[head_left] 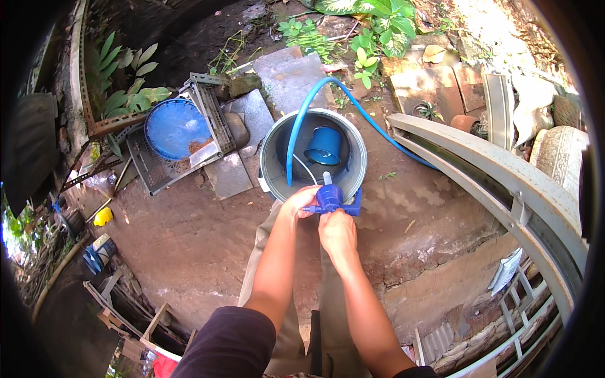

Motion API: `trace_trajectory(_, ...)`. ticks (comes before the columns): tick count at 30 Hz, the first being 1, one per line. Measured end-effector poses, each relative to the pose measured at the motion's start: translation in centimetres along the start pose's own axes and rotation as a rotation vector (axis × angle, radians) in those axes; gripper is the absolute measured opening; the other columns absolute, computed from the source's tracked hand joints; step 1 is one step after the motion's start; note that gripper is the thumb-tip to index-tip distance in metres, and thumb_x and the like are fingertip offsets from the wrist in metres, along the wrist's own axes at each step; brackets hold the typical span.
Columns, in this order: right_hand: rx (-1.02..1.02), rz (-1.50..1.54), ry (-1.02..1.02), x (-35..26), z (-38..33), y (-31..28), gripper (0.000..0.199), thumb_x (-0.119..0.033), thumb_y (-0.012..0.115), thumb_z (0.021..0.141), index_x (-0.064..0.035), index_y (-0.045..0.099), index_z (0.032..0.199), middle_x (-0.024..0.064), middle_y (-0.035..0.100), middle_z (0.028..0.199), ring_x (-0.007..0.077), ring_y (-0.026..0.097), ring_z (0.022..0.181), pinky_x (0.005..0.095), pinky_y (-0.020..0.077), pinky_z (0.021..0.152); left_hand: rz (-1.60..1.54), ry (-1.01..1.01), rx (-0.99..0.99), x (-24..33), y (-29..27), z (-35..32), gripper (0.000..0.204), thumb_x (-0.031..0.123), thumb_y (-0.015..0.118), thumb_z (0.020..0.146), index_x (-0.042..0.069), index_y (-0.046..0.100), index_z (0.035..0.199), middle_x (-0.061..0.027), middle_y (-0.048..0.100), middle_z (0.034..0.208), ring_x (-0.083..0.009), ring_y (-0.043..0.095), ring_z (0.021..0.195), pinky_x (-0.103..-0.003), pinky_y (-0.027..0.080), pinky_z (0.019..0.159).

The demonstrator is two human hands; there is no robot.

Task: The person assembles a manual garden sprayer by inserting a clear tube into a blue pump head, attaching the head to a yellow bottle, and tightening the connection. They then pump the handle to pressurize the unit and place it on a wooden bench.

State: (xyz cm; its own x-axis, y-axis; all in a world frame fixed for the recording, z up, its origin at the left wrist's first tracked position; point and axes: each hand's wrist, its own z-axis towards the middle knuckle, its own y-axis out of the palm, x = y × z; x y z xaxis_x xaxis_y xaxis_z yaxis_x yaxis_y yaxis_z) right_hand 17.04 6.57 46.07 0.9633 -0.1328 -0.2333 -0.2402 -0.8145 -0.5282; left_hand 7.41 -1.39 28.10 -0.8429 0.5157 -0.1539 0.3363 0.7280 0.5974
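My left hand (299,201) and my right hand (337,228) meet over the near rim of a large grey bucket (271,143). Between them they grip a dark blue plastic device (329,199) with a short grey spout, which looks like a small pump. My left fingers close around its left side, and my right hand wraps it from below. A thin white cord (305,166) runs from near my left hand into the bucket. Inside the bucket a blue pail (324,146) lies tilted. A light blue hose (309,101) arches over the bucket, its end hanging close to my left hand.
Left of the bucket, a blue round lid or basin (175,128) rests in a tilted grey crate (211,120). Long metal rails (504,195) slant along the right. Paving slabs (290,75) and plants (381,31) lie beyond. A yellow object (103,217) sits on the earth floor.
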Motion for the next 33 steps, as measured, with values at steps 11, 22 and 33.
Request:
trace_trajectory(11,-0.224,-0.058,0.092,-5.7,5.4,3.5,0.042,-0.027,0.055,0.096,0.0107,0.058,0.115,0.0309,0.069,0.113,0.0438,0.068,0.109,0.0491,0.0546,0.094,-0.252,0.105,0.046,4.0,-6.2,1.4,0.032,0.021,0.054,0.103,0.000,0.063,0.125,-0.0160,0.072,0.112,-0.0294,0.071,0.100,-0.049,0.058,0.091)
trace_trajectory(22,-0.467,-0.249,0.168,-0.9,16.5,11.4,0.033,-0.016,0.059,0.095,-0.0035,0.070,0.124,0.0190,0.067,0.131,0.0339,0.064,0.122,0.0423,0.0539,0.101,0.019,-0.116,0.475,6.7,-10.5,6.8,0.052,0.041,0.080,0.084,0.015,0.058,0.124,-0.0123,0.066,0.119,-0.0296,0.063,0.111,-0.057,0.049,0.097)
trace_trajectory(33,-0.492,-0.289,0.152,0.9,21.2,16.0,0.034,-0.009,0.058,0.094,-0.0020,0.069,0.125,0.0193,0.066,0.132,0.0338,0.063,0.124,0.0418,0.0533,0.102,0.202,-0.320,0.516,8.9,-13.4,10.9,0.056,0.038,0.077,0.088,0.013,0.053,0.132,-0.0196,0.059,0.131,-0.0378,0.061,0.117,-0.059,0.051,0.100)
